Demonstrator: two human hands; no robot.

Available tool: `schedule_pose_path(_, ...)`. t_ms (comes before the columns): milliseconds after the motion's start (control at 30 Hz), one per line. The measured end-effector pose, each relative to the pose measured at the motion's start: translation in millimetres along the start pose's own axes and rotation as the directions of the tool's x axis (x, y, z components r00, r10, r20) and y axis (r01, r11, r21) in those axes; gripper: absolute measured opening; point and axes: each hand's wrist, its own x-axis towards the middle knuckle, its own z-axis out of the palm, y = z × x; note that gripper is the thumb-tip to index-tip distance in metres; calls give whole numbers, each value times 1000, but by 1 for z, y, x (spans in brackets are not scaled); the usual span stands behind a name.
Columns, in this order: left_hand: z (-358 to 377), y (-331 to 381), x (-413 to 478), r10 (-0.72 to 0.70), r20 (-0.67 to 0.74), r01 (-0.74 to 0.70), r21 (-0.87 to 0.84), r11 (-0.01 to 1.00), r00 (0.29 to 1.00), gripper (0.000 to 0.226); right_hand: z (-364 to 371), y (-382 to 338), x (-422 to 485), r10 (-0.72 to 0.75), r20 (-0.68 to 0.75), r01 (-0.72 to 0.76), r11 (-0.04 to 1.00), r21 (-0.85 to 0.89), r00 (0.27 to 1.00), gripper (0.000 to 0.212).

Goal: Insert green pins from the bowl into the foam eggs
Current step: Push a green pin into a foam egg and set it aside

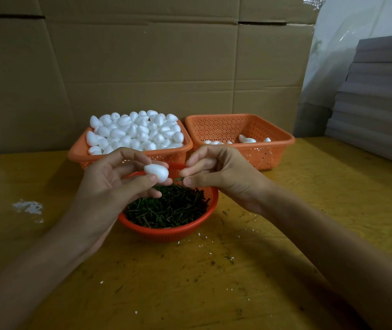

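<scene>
My left hand [114, 184] holds a white foam egg [156, 172] between thumb and fingers, above the round red bowl [166, 231] heaped with green pins [166, 208]. Just right of the egg, my right hand [218, 172] pinches one green pin [178, 179] whose tip points at the egg's right end, a small gap from it. Behind the hands, the left orange basket [80, 153] is piled with foam eggs [135, 132]. The right orange basket [271, 148] holds only a few eggs [247, 140] on its floor.
The yellow wooden table [190, 282] carries white foam crumbs near the bowl and a white smear [28, 207] at the left. Large cardboard sheets [142, 63] stand behind the baskets. A stack of grey boards [378, 103] sits at the right edge.
</scene>
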Motion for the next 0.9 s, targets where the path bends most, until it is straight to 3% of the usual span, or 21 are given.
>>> schedule_pose_path(300, -2, -1, 0, -7, 32, 6, 41, 999, 999, 39, 1, 2, 1, -24, -47, 21, 999, -43, 999, 30)
schedule_pose_path(467, -2, -3, 1, -2, 42, 0, 51, 999, 999, 30, 2, 5, 1, -46, -61, 41, 995, -87, 997, 30)
schedule_pose_path(900, -2, -2, 1, -20, 54, 18, 35, 999, 998, 32, 12, 8, 0, -131, 6, 127, 946, -299, 991, 25)
